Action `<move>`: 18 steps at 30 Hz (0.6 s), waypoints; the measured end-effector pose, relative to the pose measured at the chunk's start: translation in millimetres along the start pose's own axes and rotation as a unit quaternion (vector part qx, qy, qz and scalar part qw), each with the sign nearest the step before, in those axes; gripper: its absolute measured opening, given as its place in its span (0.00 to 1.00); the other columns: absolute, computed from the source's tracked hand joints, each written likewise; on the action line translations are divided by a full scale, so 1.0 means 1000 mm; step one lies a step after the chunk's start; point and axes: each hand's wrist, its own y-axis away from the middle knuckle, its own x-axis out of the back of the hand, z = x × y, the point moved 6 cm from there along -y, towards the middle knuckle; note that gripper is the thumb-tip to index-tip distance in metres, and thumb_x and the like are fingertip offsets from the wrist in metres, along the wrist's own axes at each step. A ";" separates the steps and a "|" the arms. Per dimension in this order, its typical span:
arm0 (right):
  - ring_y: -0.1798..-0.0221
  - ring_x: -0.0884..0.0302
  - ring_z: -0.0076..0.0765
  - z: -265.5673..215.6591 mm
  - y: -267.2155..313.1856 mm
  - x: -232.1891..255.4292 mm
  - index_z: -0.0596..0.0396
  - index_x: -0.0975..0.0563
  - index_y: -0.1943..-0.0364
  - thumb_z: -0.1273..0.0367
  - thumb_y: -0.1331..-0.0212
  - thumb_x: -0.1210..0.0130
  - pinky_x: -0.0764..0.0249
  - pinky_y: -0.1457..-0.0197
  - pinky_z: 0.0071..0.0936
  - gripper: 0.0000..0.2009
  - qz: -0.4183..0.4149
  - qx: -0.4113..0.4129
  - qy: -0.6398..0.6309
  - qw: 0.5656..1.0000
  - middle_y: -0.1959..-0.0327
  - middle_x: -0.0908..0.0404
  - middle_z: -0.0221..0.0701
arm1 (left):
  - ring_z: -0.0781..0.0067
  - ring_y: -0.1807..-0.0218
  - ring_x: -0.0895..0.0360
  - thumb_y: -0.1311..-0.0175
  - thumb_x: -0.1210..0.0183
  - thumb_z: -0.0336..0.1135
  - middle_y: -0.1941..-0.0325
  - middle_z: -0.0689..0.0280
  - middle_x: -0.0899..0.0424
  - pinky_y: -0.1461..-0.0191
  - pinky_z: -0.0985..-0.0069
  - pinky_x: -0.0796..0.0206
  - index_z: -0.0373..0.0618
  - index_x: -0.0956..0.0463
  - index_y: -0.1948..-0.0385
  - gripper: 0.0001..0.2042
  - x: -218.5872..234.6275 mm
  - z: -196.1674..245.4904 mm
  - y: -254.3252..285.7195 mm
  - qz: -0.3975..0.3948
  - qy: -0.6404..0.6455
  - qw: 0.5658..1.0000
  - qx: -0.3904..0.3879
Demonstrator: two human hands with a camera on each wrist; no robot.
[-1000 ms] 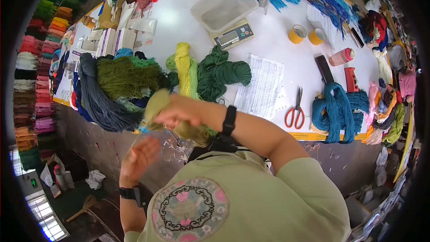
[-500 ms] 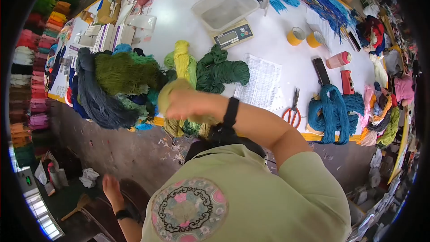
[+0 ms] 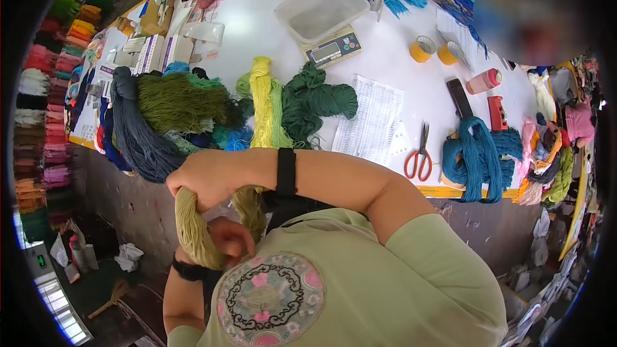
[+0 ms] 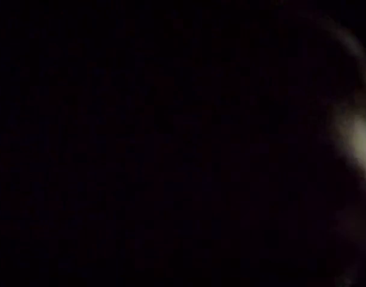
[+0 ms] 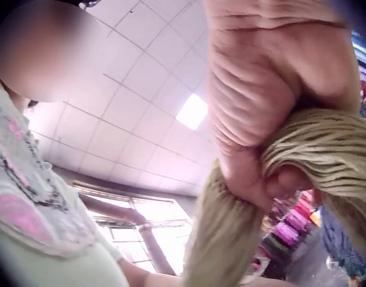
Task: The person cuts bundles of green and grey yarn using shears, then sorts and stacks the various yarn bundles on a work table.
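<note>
In the head view my right hand (image 3: 199,180) grips a pale olive yarn skein (image 3: 193,231) in front of my body, below the table's near edge. One part of the skein hangs down from the fist, and another olive part (image 3: 247,209) hangs to its right. My left hand (image 3: 231,239) is beside the skein's lower end with bent fingers; the yarn partly covers it, so its hold is unclear. The right wrist view shows my right hand (image 5: 260,89) curled round the skein (image 5: 222,245). The left wrist view is almost wholly dark.
On the white table lie grey yarn (image 3: 138,122), olive-green yarn (image 3: 180,103), yellow yarn (image 3: 261,99), dark green yarn (image 3: 318,99) and teal yarn (image 3: 482,160). Red-handled scissors (image 3: 419,162), printed sheets (image 3: 369,115), a scale (image 3: 334,50) and a plastic tub (image 3: 321,13) are there too.
My right hand has moved left and down with the olive skein, passing below the table edge. My left hand, which swung low and away, has come back up to the skein.
</note>
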 end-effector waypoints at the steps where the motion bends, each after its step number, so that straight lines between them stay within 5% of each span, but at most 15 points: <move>1: 0.62 0.18 0.50 0.005 0.004 -0.003 0.48 0.23 0.59 0.62 0.55 0.35 0.26 0.62 0.43 0.17 0.001 0.001 0.000 1.000 0.68 0.16 0.37 | 0.78 0.83 0.28 0.43 0.30 0.49 0.76 0.63 0.18 0.77 0.82 0.37 0.36 0.24 0.50 0.27 -0.008 0.012 0.007 0.000 -0.001 1.000 0.001; 3: 0.62 0.19 0.51 0.009 0.011 -0.006 0.48 0.25 0.54 0.63 0.54 0.36 0.26 0.61 0.44 0.20 0.044 0.054 -0.077 0.995 0.66 0.17 0.37 | 0.81 0.84 0.30 0.58 0.27 0.63 0.76 0.64 0.18 0.80 0.82 0.40 0.35 0.30 0.41 0.47 -0.013 0.049 0.026 0.097 0.035 0.991 -0.085; 4: 0.62 0.19 0.51 0.017 0.014 -0.015 0.48 0.25 0.54 0.63 0.54 0.36 0.26 0.61 0.44 0.20 0.044 0.057 -0.078 0.994 0.66 0.17 0.37 | 0.82 0.81 0.28 0.68 0.31 0.69 0.67 0.61 0.16 0.75 0.83 0.38 0.32 0.41 0.33 0.60 -0.014 0.062 0.035 0.164 -0.008 0.983 -0.080; 5: 0.62 0.19 0.52 0.029 0.017 -0.020 0.47 0.26 0.53 0.63 0.54 0.36 0.26 0.61 0.44 0.21 0.074 0.049 -0.106 0.990 0.66 0.17 0.38 | 0.82 0.81 0.28 0.68 0.31 0.69 0.67 0.61 0.16 0.75 0.83 0.38 0.32 0.41 0.33 0.60 -0.017 0.060 0.033 0.167 -0.010 0.983 -0.080; 6: 0.62 0.19 0.53 0.043 0.021 -0.026 0.47 0.27 0.51 0.63 0.54 0.36 0.27 0.61 0.45 0.23 0.105 0.042 -0.137 0.984 0.66 0.17 0.39 | 0.80 0.78 0.26 0.68 0.31 0.69 0.59 0.59 0.17 0.69 0.81 0.35 0.33 0.43 0.32 0.60 -0.015 0.074 0.041 0.249 -0.113 0.935 -0.225; 7: 0.62 0.19 0.53 0.055 0.026 -0.034 0.47 0.27 0.51 0.63 0.54 0.36 0.27 0.61 0.45 0.23 0.105 0.045 -0.137 0.984 0.66 0.17 0.39 | 0.79 0.75 0.24 0.68 0.31 0.70 0.51 0.57 0.19 0.63 0.80 0.33 0.35 0.45 0.31 0.61 -0.017 0.085 0.054 0.321 -0.214 0.849 -0.360; 8: 0.62 0.20 0.54 0.072 0.032 -0.044 0.48 0.27 0.52 0.63 0.54 0.36 0.27 0.61 0.44 0.23 0.078 0.010 -0.119 0.990 0.66 0.17 0.39 | 0.68 0.57 0.19 0.57 0.31 0.65 0.36 0.50 0.29 0.47 0.70 0.32 0.36 0.42 0.31 0.54 -0.013 0.091 0.066 0.345 -0.377 0.750 -0.421; 9: 0.62 0.20 0.55 0.081 0.036 -0.052 0.48 0.26 0.52 0.63 0.55 0.36 0.27 0.61 0.44 0.22 0.050 -0.025 -0.101 0.993 0.66 0.17 0.40 | 0.68 0.57 0.19 0.57 0.31 0.65 0.36 0.50 0.29 0.47 0.70 0.32 0.36 0.42 0.31 0.54 -0.017 0.101 0.074 0.348 -0.380 0.748 -0.418; 11: 0.63 0.20 0.55 0.078 0.039 -0.056 0.48 0.26 0.52 0.64 0.55 0.37 0.27 0.61 0.45 0.22 0.051 -0.044 -0.079 0.995 0.67 0.17 0.40 | 0.55 0.39 0.25 0.41 0.35 0.54 0.30 0.46 0.35 0.39 0.59 0.34 0.37 0.37 0.33 0.39 -0.034 0.128 0.095 0.512 -0.713 0.429 -0.213; 12: 0.63 0.20 0.55 0.077 0.041 -0.059 0.47 0.26 0.52 0.64 0.56 0.37 0.27 0.61 0.46 0.22 0.052 -0.069 -0.056 0.995 0.67 0.18 0.40 | 0.51 0.29 0.35 0.34 0.41 0.42 0.26 0.47 0.40 0.34 0.58 0.37 0.40 0.35 0.34 0.28 -0.024 0.125 0.102 0.553 -0.696 0.411 -0.202; 13: 0.63 0.20 0.55 0.065 0.040 -0.057 0.47 0.26 0.52 0.64 0.56 0.37 0.27 0.61 0.46 0.22 0.050 -0.065 -0.058 0.995 0.67 0.18 0.40 | 0.51 0.29 0.35 0.34 0.41 0.42 0.26 0.47 0.40 0.34 0.58 0.37 0.40 0.35 0.34 0.28 -0.015 0.115 0.105 0.555 -0.696 0.410 -0.198; 15: 0.64 0.20 0.54 0.037 0.036 -0.050 0.47 0.24 0.57 0.64 0.56 0.38 0.26 0.62 0.46 0.18 0.059 -0.036 0.047 0.997 0.69 0.18 0.38 | 0.52 0.34 0.31 0.36 0.41 0.37 0.30 0.53 0.32 0.37 0.60 0.35 0.43 0.30 0.38 0.24 0.038 0.072 0.136 0.699 -0.394 0.578 -0.147; 16: 0.64 0.20 0.54 0.029 0.031 -0.047 0.47 0.24 0.57 0.64 0.56 0.38 0.26 0.62 0.46 0.18 0.055 -0.032 0.044 0.997 0.69 0.18 0.38 | 0.52 0.34 0.31 0.36 0.41 0.37 0.30 0.53 0.32 0.37 0.60 0.35 0.43 0.30 0.38 0.24 0.058 0.045 0.150 0.703 -0.392 0.576 -0.144; 18: 0.65 0.20 0.52 0.013 0.020 -0.048 0.47 0.24 0.62 0.64 0.57 0.38 0.26 0.62 0.47 0.14 0.008 0.022 0.155 0.988 0.70 0.19 0.35 | 0.56 0.39 0.26 0.40 0.39 0.43 0.36 0.55 0.26 0.42 0.61 0.32 0.48 0.27 0.41 0.24 0.094 -0.031 0.149 0.457 -0.627 0.587 0.233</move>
